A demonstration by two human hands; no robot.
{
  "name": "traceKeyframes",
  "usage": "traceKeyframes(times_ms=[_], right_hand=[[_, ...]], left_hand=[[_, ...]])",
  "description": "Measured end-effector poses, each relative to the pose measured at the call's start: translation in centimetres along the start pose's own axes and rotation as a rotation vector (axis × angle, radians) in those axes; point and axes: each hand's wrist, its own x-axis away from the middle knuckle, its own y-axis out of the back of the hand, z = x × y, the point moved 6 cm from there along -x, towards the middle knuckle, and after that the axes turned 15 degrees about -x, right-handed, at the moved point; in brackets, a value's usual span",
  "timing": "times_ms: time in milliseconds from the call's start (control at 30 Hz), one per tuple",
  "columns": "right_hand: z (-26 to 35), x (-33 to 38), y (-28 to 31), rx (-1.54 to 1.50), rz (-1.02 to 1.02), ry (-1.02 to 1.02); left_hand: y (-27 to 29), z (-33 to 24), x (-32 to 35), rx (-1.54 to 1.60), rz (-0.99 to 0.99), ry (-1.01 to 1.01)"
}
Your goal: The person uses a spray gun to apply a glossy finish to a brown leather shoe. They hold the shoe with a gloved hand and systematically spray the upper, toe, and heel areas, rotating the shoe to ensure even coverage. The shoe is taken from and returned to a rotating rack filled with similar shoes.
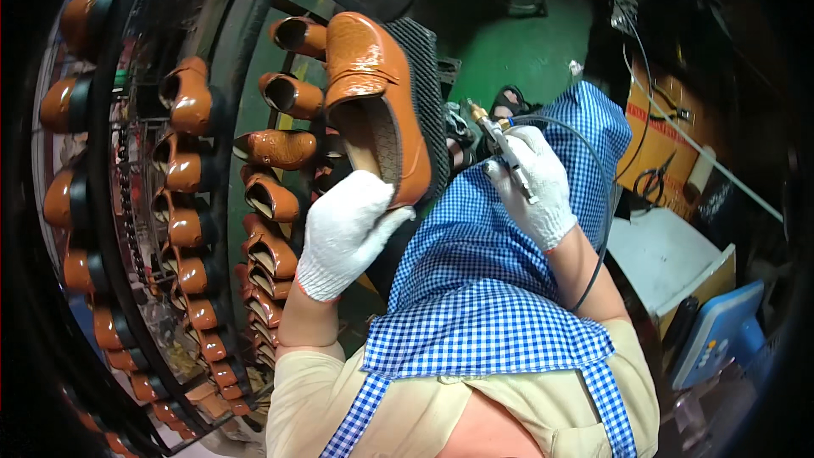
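Black metal bars make up the big rack (110, 203) on the person's left, its rows filled with glossy orange-brown shoes (271, 199) set heel out. A blue checked apron (483, 288) covers the lap, and green floor (526, 42) shows beyond it. One orange shoe (377, 102) is lifted above the apron, near the rack, tilted with its opening toward the person and its dark ridged sole (428, 102) turned to the right. The left hand (348, 233), in a white knit glove, is closed around the shoe's heel, fingers tucked inside the opening. The right hand (534, 187), gloved too, is wrapped tight around a slim metal nozzle tool (500, 146) with a grey hose (593, 203), its brass tip just beside the sole.
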Motion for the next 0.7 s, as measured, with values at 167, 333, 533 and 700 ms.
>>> traceKeyframes(times_ms=[167, 333, 533, 700], right_hand=[[-0.2, 1.6, -0.2, -0.399, 0.205, -0.168], [-0.3, 1.7, -1.4, -0.435, 0.179, -0.096], [-0.6, 1.3, -2.3, -0.446, 0.215, -0.097], [-0.2, 1.1, -1.8, -0.425, 0.232, -0.138]], left_hand=[[1.1, -0.4, 2.3, -0.069, -0.269, 0.004], [0.9, -0.3, 3.1, -0.205, -0.370, -0.063], [0.8, 0.1, 3.7, -0.203, -0.392, -0.040], [1.9, -0.7, 2.4, -0.260, -0.317, -0.128]])
